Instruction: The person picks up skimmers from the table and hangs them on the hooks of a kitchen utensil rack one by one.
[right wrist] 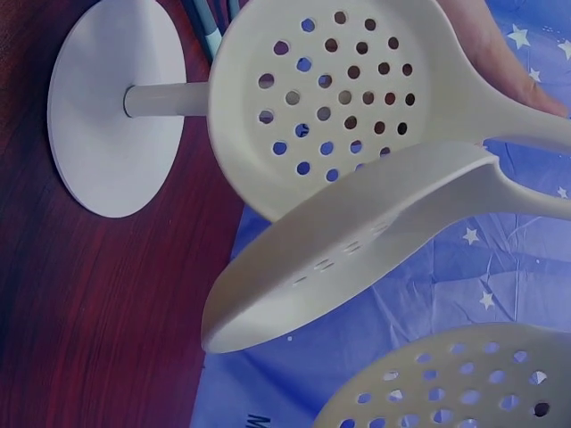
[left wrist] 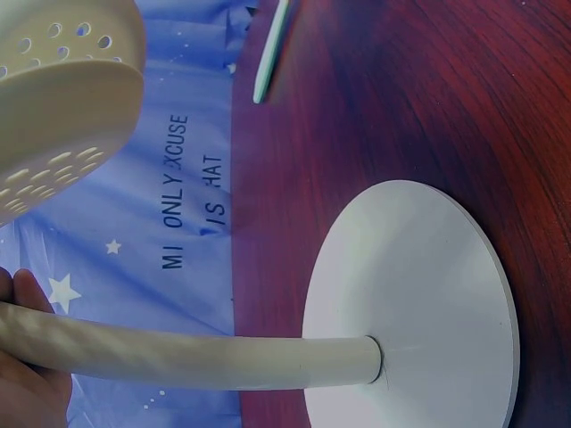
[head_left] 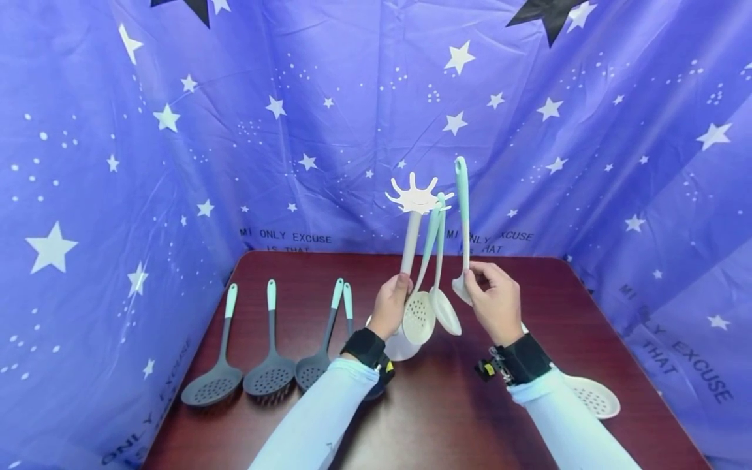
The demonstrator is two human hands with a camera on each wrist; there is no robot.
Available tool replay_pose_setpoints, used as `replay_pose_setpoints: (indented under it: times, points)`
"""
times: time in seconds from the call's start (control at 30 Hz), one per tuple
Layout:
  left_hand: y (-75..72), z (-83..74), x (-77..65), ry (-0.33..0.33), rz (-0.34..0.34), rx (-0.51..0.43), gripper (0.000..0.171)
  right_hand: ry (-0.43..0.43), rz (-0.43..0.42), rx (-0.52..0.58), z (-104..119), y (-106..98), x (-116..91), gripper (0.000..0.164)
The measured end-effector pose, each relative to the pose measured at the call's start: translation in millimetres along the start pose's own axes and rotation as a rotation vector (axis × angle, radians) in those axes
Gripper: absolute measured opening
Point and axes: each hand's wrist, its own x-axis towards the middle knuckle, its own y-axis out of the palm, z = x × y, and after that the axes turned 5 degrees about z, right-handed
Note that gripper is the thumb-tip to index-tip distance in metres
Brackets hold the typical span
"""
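Right hand (head_left: 496, 301): thumb and fingers brought together in a pinch on the pale utensil (head_left: 463, 215), low down near its head. Utensil lies just left of that hand's palm; long axis near vertical, mint handle rising above the fingers with its hanging hole uppermost. Left hand (head_left: 390, 305): fingers curled round the post of the white stand (head_left: 411, 245), firmly closed by the look of it. Relation of note: the stand's prongs (head_left: 416, 198) lie up and to the left of the right hand, with the handle's top just right of and higher than the nearest prong, apart from it (depth gap cannot be told from the head view). Right hand is the nearer to the utensil. Two hanging utensils (head_left: 446, 313) occupy the space between the hands; grey turners (head_left: 270, 376) lie left of the left hand.
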Motion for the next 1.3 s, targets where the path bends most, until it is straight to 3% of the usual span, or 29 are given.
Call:
replay_pose_setpoints:
  times: [0.5,0.87,1.1,1.3]
  points:
    - [-3.1,-0.8,-1.4,-0.021,0.009,-0.006,0.099,-0.200,0.031,-0.173,1.4,1.2,-2.3,0.012]
    - [-0.9,1.4,0.5,-0.009,0.002,-0.005,0.091,-0.176,0.051,-0.175,-9.7,6.4,-8.7,0.012]
    - [-0.4,-0.5,-0.5,-0.027,0.022,-0.004,0.098,-0.157,0.061,-0.170,-9.5,6.0,-9.2,0.012]
    - [-0.6,-0.9,0.2,-0.024,0.014,-0.007,0.094,-0.144,0.088,-0.146,-10.4,5.7,-7.9,0.012]
